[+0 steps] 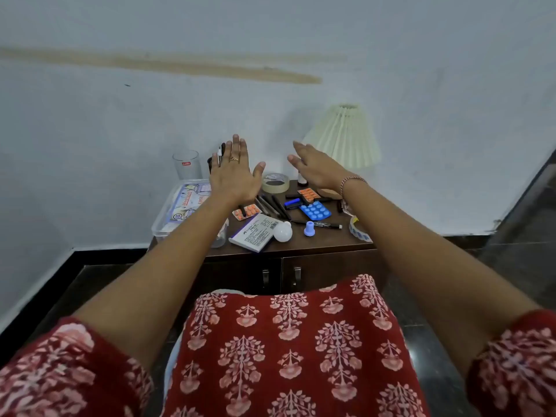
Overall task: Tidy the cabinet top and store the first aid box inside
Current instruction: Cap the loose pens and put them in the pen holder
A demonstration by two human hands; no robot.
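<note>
The first aid box (183, 206), a clear plastic case with a printed lid, lies at the left end of the cabinet top (331, 239); its right side is partly covered by the left forearm. The left hand (233, 173) hovers just right of the box, fingers straight and spread, palm down, holding nothing; the right hand (316, 167) hangs farther right, well apart from the box, fingers extended and also empty. Behind the box stands a glass (186, 165); between the hands sits a tape roll (275, 183). Nearer lie pens (273, 206), orange blister packs (246, 210), a blue tablet pack (316, 210), a bulb (282, 231) and a marker (322, 225); a pleated lamp shade (346, 136) stands at the back right.
</note>
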